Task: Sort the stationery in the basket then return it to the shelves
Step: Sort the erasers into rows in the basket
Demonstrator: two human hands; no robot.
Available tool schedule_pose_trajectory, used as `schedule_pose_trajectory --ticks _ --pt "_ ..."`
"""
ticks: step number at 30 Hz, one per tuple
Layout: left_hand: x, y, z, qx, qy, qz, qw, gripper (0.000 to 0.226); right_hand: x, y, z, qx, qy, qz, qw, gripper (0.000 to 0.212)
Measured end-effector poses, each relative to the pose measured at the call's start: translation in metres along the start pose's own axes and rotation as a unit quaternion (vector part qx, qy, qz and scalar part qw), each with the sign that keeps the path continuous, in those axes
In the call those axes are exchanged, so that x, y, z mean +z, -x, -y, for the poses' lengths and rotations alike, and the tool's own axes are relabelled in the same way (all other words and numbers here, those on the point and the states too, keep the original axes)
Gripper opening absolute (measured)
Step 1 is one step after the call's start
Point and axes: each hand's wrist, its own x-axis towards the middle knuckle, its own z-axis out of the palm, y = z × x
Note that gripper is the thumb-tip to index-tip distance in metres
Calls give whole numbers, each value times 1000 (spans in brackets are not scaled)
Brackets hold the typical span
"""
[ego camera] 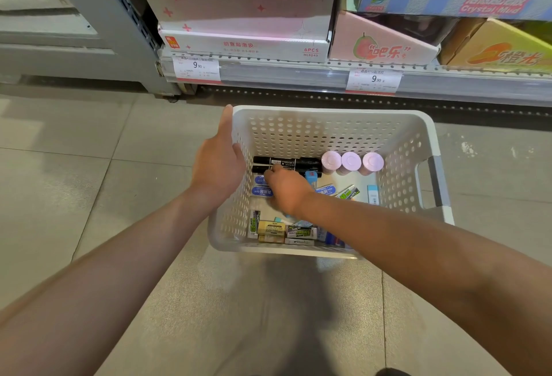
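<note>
A white perforated basket [397, 124] stands on the tiled floor below the shelf. My left hand [218, 163] grips its left rim. Inside, my right hand [288, 189] reaches down, its fingertips touching the nearer of two black markers [298, 162] that lie along the far wall; whether it holds anything I cannot tell. Three pink-lidded bottles [351, 161] stand upright to the right of the markers. Blue-wrapped erasers [260, 191] lie at the left, and several small eraser boxes [271, 228] crowd the near wall. My right forearm hides part of the contents.
The shelf edge [298, 75] with price tags runs just behind the basket, with boxed slime products [248, 44] stacked above it. A grey shelf upright [119, 32] stands at the left. Grey floor tiles [89, 196] surround the basket.
</note>
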Motion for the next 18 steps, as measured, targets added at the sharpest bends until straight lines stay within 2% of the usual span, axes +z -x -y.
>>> schedule_pose_trajectory --ticks 5,10,13,15,18 --pt "0 0 0 1 -1 -1 1000 66 -4 4 -6 -32 -12 18 999 35" --pt "0 1 -1 8 -1 0 1000 66 -25 18 -18 -57 10 -12 998 37" --pt "1 1 -1 2 -7 -7 1000 67 -47 29 -32 -60 -106 -17 992 20" --pt "1 0 -1 0 -12 -8 1000 66 -59 35 -44 -55 -143 -4 988 14" --pt "2 1 -1 1 -16 -10 1000 67 -68 45 -59 -49 -86 2 995 20"
